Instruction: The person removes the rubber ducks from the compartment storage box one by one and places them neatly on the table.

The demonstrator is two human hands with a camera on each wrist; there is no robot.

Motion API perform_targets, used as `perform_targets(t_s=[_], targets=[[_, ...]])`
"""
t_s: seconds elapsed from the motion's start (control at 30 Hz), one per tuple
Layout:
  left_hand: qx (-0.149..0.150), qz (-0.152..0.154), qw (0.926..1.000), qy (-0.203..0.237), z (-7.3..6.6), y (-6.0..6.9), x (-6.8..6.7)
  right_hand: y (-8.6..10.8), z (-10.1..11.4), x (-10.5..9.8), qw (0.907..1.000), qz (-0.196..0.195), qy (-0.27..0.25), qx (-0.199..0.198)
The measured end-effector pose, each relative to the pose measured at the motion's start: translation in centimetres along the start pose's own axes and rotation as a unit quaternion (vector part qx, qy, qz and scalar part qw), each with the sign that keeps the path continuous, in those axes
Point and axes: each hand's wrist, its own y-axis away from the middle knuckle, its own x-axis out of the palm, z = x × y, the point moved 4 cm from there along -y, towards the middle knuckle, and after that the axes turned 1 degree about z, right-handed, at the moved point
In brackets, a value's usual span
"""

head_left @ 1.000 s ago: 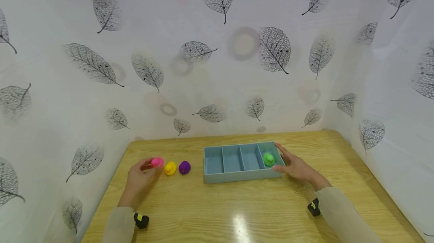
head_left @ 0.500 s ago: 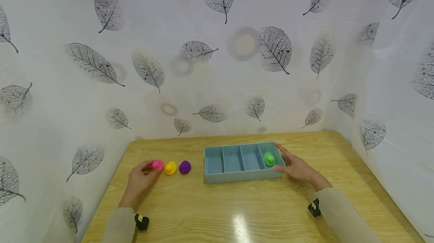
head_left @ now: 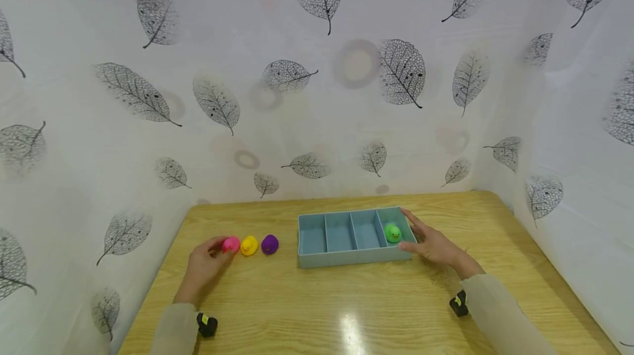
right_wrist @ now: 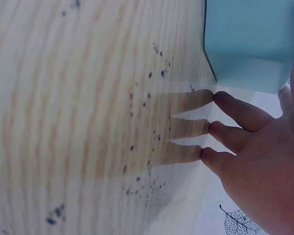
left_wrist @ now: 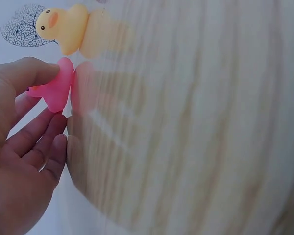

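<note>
In the head view, my left hand (head_left: 205, 264) pinches a pink rubber duck (head_left: 231, 244) between thumb and fingers at the table's left side. The left wrist view shows that pink duck (left_wrist: 59, 88) at the tabletop, with the thumb across it. Right beside it sits a yellow rubber duck (head_left: 249, 245), then a purple one (head_left: 269, 244). A blue-grey divided box (head_left: 354, 257) stands right of centre, a green rubber duck (head_left: 393, 233) in its rightmost compartment. My right hand (head_left: 436, 245) holds the box's right end, thumb at the front rim, index finger at the back corner.
The wooden table (head_left: 297, 305) meets leaf-patterned white sheeting (head_left: 317, 124) behind and at both sides. Black wrist devices (head_left: 206, 325) sit by both sleeves. In the right wrist view, dark specks (right_wrist: 149, 76) mark the tabletop near my fingertips.
My left hand has lowered the pink duck slightly to table level beside the yellow duck, and the duck has turned a little. My right hand and the box stay in place.
</note>
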Motion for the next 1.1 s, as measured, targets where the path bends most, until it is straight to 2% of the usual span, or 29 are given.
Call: perform_targets(t_s=[0.57, 0.7, 0.9, 1.1], targets=[[-0.011, 0.011, 0.9999, -0.001, -0.02, 0.00, -0.01, -0.13, -0.51, 0.25, 0.9999, 0.001, -0.005, 0.013], [-0.001, 0.010, 0.9999, 0.005, -0.14, 0.05, -0.08, -0.11, -0.69, 0.18, 0.9999, -0.001, -0.003, 0.013], [-0.003, 0.013, 0.9999, 0.010, -0.06, 0.13, -0.13, -0.08, -0.75, 0.16, 0.9999, -0.002, -0.003, 0.014], [0.010, 0.011, 0.9999, 0.003, 0.01, 0.06, -0.20, -0.09, -0.62, 0.17, 0.9999, -0.005, -0.006, 0.011]])
